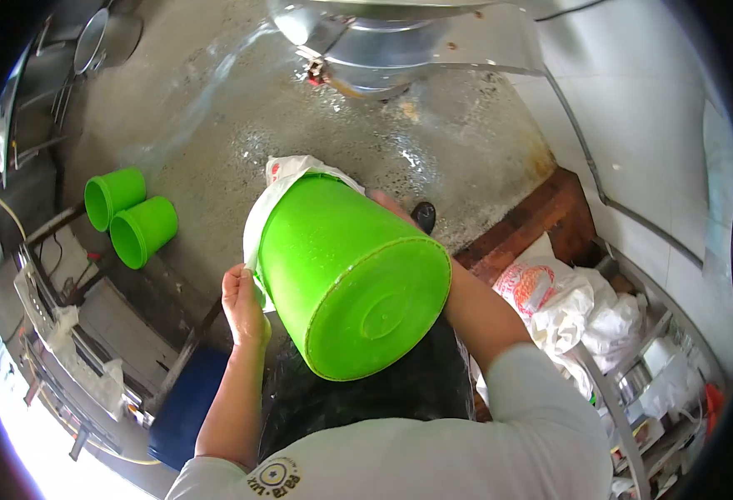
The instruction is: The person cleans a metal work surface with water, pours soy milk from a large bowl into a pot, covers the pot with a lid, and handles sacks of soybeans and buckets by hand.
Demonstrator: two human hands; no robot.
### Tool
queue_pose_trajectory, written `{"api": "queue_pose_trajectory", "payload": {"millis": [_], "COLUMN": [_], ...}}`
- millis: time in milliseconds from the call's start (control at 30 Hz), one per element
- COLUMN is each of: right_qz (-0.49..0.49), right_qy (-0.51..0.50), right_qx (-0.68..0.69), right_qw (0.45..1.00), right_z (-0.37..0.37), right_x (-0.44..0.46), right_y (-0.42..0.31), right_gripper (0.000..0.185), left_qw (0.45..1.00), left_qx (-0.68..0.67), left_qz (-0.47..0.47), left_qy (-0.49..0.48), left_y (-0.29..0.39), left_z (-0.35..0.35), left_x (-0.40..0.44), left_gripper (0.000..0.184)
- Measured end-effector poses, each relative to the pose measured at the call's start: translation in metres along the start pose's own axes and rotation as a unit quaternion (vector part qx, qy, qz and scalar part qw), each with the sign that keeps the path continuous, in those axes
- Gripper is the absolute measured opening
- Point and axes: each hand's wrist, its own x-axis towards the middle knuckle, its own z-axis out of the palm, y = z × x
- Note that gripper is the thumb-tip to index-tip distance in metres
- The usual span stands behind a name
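Note:
A large green bucket (pixel 333 250) is tipped with its round base towards me and its mouth facing away. Around its rim lies a white plastic sack (pixel 256 225), with a bit of red print on the far side. My left hand (pixel 241 302) is closed on the sack's edge at the left of the rim. Reaching round the bucket's right side, my right hand (pixel 390 202) is mostly hidden and holds the bucket near the rim; its fingers do not show clearly. The bucket's inside is out of sight.
Two smaller green buckets (pixel 144 231) lie on their sides at the left. A shiny metal vessel (pixel 366 46) stands ahead on the wet concrete floor (pixel 208 108). White printed sacks (pixel 566 304) and a cluttered metal rack (pixel 612 408) are at the right, by the wall.

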Motion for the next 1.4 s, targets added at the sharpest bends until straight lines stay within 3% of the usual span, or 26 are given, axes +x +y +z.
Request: {"api": "queue_pose_trajectory", "payload": {"millis": [33,167,267,333,367,467,533,600,667,733,767,800,833,867,900,967,1000,1133,1200,1233,1267,1333,1400], "right_qz": [0.095,0.16,0.155,0.027,0.022,0.013,0.011,-0.048,-0.117,-0.031,-0.047,-0.099,-0.108,-0.117,-0.116,-0.102,-0.1,-0.123,-0.126,-0.064,0.0,0.018,0.052], "right_qy": [-0.126,-0.114,-0.103,-0.05,-0.049,-0.038,-0.131,-0.123,-0.131,0.065,0.052,-0.028,-0.048,-0.067,-0.011,0.036,0.04,0.09,0.095,0.115,0.136,0.105,0.048], "right_qx": [0.11,0.1,0.083,0.056,0.046,0.218,0.147,0.122,0.091,0.068,0.065,-0.001,-0.024,-0.046,-0.028,-0.02,-0.015,-0.102,-0.14,-0.231,-0.317,-0.376,-0.554], "right_qw": [0.981,0.975,0.979,0.997,0.998,0.975,0.98,0.984,0.98,0.995,0.995,0.995,0.993,0.99,0.993,0.994,0.994,0.983,0.977,0.964,0.938,0.921,0.829], "right_z": [0.051,0.071,0.068,0.049,0.056,0.099,0.112,0.112,0.133,0.158,0.162,0.154,0.137,0.122,0.115,0.073,0.068,0.054,0.038,0.037,0.04,0.071,0.057], "right_x": [0.007,0.066,0.045,0.032,0.004,-0.072,-0.092,-0.09,-0.062,-0.034,-0.015,0.003,-0.006,-0.016,-0.012,0.023,0.017,0.01,0.002,-0.01,-0.028,-0.069,-0.08], "right_y": [-0.006,0.009,0.015,0.027,0.018,-0.017,-0.017,0.01,0.013,0.001,-0.018,-0.023,0.001,0.024,0.019,0.013,0.022,0.031,0.024,0.004,-0.018,-0.071,-0.109], "right_gripper": [0.05,0.057,0.05,0.048,0.048,0.051,0.047,0.043,0.04,0.048,0.048,0.052,0.054,0.056,0.059,0.07,0.07,0.088,0.093,0.091,0.09,0.09,0.09], "left_qw": [0.999,0.995,0.992,0.991,0.994,0.998,0.995,0.999,1.0,0.981,0.992,0.998,0.992,0.992,0.989,0.996,0.996,0.991,0.98,0.973,0.982,0.967,0.959], "left_qx": [-0.007,0.008,-0.007,-0.034,-0.032,-0.04,0.095,-0.007,-0.003,0.132,0.088,0.043,0.084,0.087,0.084,-0.032,-0.027,0.043,0.147,0.196,0.134,0.225,0.234], "left_qz": [-0.009,-0.048,-0.082,-0.084,-0.07,-0.05,0.022,-0.037,-0.009,0.139,0.086,0.032,0.078,0.038,0.081,-0.046,-0.051,-0.074,-0.071,-0.066,-0.07,-0.015,0.002], "left_qy": [0.03,0.092,0.1,0.098,0.076,0.028,0.015,-0.003,0.013,-0.026,-0.03,-0.028,-0.043,-0.084,-0.094,-0.062,-0.064,-0.103,-0.114,-0.105,-0.109,-0.117,-0.159], "left_y": [-0.005,-0.032,-0.035,-0.018,-0.006,0.057,0.106,0.136,0.138,0.013,0.017,0.022,0.005,0.021,-0.012,-0.001,0.007,-0.002,-0.005,0.008,-0.013,-0.019,-0.02], "left_z": [0.003,-0.017,-0.017,-0.004,0.002,0.017,0.012,-0.013,-0.012,-0.047,-0.041,-0.034,-0.04,-0.029,-0.035,-0.017,-0.018,-0.026,-0.026,-0.012,-0.004,0.025,0.059], "left_x": [0.0,0.03,0.022,0.01,0.001,-0.026,-0.034,-0.024,0.009,0.111,0.12,0.13,0.14,0.122,0.131,0.121,0.11,0.114,0.111,0.095,0.094,0.074,0.042], "left_gripper": [0.012,0.014,0.013,0.012,0.011,0.011,0.013,0.013,0.015,0.016,0.017,0.018,0.021,0.024,0.025,0.03,0.03,0.037,0.038,0.036,0.034,0.03,0.027]}}
